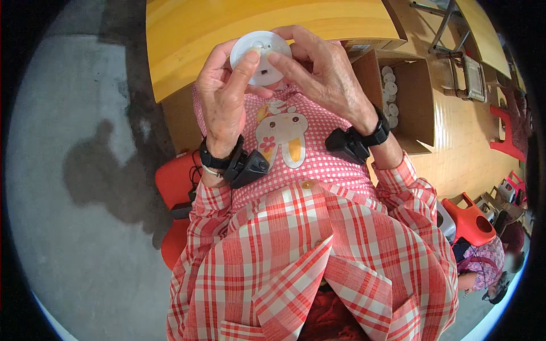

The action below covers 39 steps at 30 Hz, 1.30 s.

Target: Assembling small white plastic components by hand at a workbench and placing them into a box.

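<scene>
Plaid shirt (273,238): worn nearest the camera, its red-and-white sleeves ending short of both wrists.
Gingham cloth (330,129): spread beyond the shirt, printed with a rabbit.
White disc (263,64): held up beyond the cloth, seen against the near edge of the yellow table (190,48), a small dark slot shown in its face.
Left hand (224,102): raised upright, wrist nearly straight, thumb laid across the disc's face.
Right hand (330,77): angled in from the right, thumb stretched onto the disc beside the left thumb, knuckles arched behind the rim.
Fingers: clamped on the disc from both sides; the tips behind it are hidden, so their exact placing cannot be told.
Wrist devices (248,169): strapped on, black.
Cardboard box (414,96): stood right of the hands, with more white discs (390,88) inside.
</scene>
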Each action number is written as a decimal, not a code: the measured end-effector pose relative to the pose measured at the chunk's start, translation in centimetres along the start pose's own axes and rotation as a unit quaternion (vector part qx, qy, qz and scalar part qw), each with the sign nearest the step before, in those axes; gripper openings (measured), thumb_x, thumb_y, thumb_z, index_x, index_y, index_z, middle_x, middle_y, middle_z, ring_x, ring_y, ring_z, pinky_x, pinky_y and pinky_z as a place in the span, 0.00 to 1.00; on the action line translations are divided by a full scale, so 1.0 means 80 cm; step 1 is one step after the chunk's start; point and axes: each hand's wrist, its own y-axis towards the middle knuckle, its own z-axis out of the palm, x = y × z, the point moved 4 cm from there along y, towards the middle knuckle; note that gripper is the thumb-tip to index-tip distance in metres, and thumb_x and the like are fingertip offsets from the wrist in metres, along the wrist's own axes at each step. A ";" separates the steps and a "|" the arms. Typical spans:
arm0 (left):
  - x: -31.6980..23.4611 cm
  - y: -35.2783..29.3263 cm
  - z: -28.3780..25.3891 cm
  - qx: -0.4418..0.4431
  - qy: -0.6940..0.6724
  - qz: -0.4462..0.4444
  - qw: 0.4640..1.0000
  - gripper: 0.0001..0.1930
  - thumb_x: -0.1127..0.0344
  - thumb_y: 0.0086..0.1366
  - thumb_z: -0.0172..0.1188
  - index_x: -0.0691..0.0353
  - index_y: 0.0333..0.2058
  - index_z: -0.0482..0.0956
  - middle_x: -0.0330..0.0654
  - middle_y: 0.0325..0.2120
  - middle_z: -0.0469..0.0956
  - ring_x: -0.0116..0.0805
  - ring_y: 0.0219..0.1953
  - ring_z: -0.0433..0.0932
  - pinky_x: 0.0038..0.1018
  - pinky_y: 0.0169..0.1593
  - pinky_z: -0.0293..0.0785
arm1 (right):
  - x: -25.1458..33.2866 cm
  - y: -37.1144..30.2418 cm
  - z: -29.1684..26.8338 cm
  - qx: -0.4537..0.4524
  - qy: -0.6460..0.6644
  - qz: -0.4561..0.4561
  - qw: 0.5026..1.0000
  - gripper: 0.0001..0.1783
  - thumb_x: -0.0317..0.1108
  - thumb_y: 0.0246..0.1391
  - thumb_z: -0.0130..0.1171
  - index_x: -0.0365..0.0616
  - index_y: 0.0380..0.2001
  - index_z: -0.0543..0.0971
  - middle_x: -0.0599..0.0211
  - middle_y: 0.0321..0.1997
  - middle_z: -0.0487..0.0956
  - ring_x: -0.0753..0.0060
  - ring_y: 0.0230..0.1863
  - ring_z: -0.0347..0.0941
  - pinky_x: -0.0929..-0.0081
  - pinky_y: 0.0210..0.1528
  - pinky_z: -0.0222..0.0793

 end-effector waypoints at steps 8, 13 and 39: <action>0.000 0.004 -0.001 0.015 0.076 0.011 0.997 0.16 0.64 0.63 0.55 0.68 0.46 0.72 0.43 0.32 0.78 0.26 0.28 0.78 0.19 0.23 0.77 | -0.006 -0.001 0.000 -0.035 0.038 0.008 0.999 0.15 0.36 0.54 0.57 0.37 0.40 0.73 0.59 0.16 0.73 0.68 0.17 0.73 0.73 0.19 0.64; 0.009 0.004 -0.002 0.004 0.016 -0.032 0.999 0.18 0.63 0.65 0.52 0.68 0.50 0.69 0.45 0.32 0.78 0.27 0.25 0.79 0.17 0.23 0.75 | -0.020 0.000 -0.001 -0.041 0.115 0.048 0.991 0.17 0.36 0.54 0.58 0.35 0.42 0.72 0.60 0.16 0.74 0.73 0.17 0.72 0.75 0.19 0.64; -0.007 -0.002 0.026 0.030 0.160 0.029 0.986 0.18 0.70 0.63 0.53 0.68 0.51 0.68 0.44 0.25 0.79 0.24 0.17 0.76 0.17 0.18 0.72 | -0.012 0.000 -0.007 -0.126 0.128 0.021 0.984 0.13 0.38 0.55 0.57 0.38 0.34 0.76 0.68 0.14 0.72 0.84 0.15 0.68 0.84 0.15 0.60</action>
